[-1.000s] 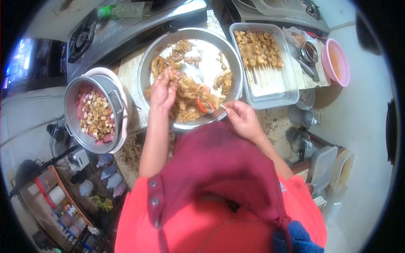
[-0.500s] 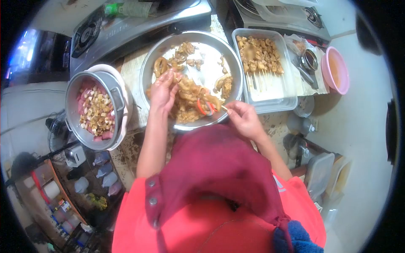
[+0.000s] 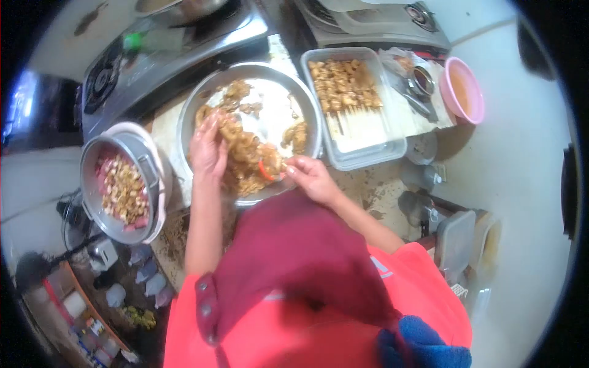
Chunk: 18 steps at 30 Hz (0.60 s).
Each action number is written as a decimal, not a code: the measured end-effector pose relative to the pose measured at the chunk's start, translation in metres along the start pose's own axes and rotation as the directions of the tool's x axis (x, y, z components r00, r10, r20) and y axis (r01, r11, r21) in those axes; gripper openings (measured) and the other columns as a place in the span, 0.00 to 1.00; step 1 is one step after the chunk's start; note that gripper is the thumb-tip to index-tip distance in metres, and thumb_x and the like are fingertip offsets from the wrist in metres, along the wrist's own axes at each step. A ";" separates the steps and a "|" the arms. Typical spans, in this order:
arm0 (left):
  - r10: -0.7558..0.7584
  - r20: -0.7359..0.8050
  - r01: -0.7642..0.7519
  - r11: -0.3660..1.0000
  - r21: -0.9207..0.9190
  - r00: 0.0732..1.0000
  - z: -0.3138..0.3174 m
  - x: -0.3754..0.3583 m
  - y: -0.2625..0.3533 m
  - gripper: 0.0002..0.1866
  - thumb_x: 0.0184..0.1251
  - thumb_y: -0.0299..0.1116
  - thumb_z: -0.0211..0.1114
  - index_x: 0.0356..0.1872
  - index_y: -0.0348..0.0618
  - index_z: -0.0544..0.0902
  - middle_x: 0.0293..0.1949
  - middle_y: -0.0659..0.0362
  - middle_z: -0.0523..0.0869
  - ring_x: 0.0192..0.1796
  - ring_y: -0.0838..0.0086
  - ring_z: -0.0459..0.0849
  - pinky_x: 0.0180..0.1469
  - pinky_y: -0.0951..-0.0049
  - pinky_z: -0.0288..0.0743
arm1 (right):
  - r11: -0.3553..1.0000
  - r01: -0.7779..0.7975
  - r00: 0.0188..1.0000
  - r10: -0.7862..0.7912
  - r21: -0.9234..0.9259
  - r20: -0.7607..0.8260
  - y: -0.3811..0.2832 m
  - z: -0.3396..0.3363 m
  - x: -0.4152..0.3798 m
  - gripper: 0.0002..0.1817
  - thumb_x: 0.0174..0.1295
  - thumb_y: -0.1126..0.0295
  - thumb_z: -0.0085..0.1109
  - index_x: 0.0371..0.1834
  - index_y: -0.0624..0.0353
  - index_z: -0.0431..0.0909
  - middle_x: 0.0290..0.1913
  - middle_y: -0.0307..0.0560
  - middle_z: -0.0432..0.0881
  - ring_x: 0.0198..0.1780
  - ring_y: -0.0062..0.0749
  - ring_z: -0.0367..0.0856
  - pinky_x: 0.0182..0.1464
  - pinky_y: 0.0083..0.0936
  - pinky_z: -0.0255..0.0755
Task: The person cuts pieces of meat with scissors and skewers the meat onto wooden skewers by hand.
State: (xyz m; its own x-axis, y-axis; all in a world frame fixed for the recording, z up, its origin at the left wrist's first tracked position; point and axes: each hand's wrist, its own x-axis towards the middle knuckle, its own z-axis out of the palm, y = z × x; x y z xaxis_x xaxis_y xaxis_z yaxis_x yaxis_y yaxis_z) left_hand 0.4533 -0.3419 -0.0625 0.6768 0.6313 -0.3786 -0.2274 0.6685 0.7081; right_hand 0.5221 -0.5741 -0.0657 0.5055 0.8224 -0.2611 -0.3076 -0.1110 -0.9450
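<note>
A wide metal basin (image 3: 312, 110) holds brown marinated meat (image 3: 244, 150) in strips and chunks. My left hand (image 3: 210, 147) is over the basin's left side, its fingers closed on a strip of meat. At the right rim my right hand (image 3: 314, 179) pinches the end of a thin wooden skewer (image 3: 286, 165), which points left toward the meat; its far end is hard to make out. Scissors with orange-red handles (image 3: 264, 171) lie on the meat beside the skewer, their blades not clearly visible.
Loaded skewers (image 3: 345, 84) lie in a clear plastic tray (image 3: 368, 156) to the right. Beyond are a dark sauce cup (image 3: 423, 80) and a pink bowl (image 3: 451, 92). At left stands a pot (image 3: 147, 165) of pink meat and pale cubes. Gas stoves (image 3: 202, 55) border the back.
The view has shifted, so the basin and tray appear further left and slightly lower. My right hand has come a little closer to the meat with the skewer. The left hand still grips meat.
</note>
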 end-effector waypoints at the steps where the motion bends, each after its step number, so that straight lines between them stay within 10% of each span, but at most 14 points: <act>1: -0.023 0.002 0.023 1.000 -0.010 1.000 0.007 -0.004 -0.001 0.20 0.64 0.27 0.58 0.55 0.33 0.68 0.46 0.52 0.78 0.49 0.68 0.77 0.54 0.70 0.72 | 0.996 0.009 1.000 -0.007 0.088 -0.016 0.003 -0.001 0.000 0.09 0.66 0.68 0.49 0.42 0.62 0.74 0.31 0.35 0.75 0.33 0.15 0.70 0.36 0.15 0.66; 3: -0.065 0.006 0.065 0.997 -0.027 0.998 0.020 -0.016 0.000 0.23 0.64 0.28 0.58 0.58 0.33 0.65 0.49 0.52 0.76 0.49 0.68 0.77 0.55 0.70 0.71 | 0.954 -0.139 0.990 0.142 0.267 0.007 -0.010 -0.015 -0.006 0.10 0.66 0.66 0.48 0.43 0.59 0.74 0.28 0.32 0.72 0.26 0.11 0.65 0.25 0.10 0.60; 6: 0.004 0.014 -0.007 0.976 0.218 1.000 0.017 -0.021 -0.013 0.27 0.63 0.36 0.60 0.59 0.34 0.64 0.52 0.48 0.74 0.53 0.62 0.77 0.53 0.66 0.74 | 0.954 0.044 0.951 0.050 0.295 -0.305 0.005 -0.046 -0.002 0.12 0.66 0.63 0.49 0.45 0.60 0.74 0.26 0.32 0.72 0.23 0.10 0.62 0.21 0.09 0.56; 11: -0.073 -0.090 0.102 0.923 0.371 0.993 -0.007 -0.041 -0.022 0.24 0.62 0.28 0.60 0.58 0.34 0.65 0.47 0.52 0.76 0.47 0.68 0.79 0.48 0.72 0.75 | 0.949 -0.088 0.649 -0.176 -0.303 -0.740 0.056 -0.174 0.023 0.13 0.60 0.67 0.52 0.40 0.65 0.79 0.35 0.47 0.82 0.34 0.37 0.79 0.39 0.33 0.72; 18: -0.075 -0.157 0.133 0.904 0.407 0.985 -0.025 -0.054 -0.030 0.21 0.61 0.27 0.61 0.54 0.34 0.68 0.43 0.56 0.77 0.42 0.73 0.79 0.44 0.76 0.76 | 0.756 -0.254 0.666 -0.315 -0.603 -0.675 0.074 -0.229 0.076 0.13 0.55 0.66 0.54 0.38 0.64 0.80 0.32 0.56 0.82 0.36 0.38 0.80 0.41 0.29 0.71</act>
State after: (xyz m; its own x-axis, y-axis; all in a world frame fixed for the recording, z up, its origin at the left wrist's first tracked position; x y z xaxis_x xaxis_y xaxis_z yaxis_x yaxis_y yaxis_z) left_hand 0.4062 -0.3859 -0.0783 0.5740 0.6333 -0.5191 0.1697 0.5282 0.8320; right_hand 0.7229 -0.6476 -0.2008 0.9785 0.2062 -0.0089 0.1256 -0.6290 -0.7672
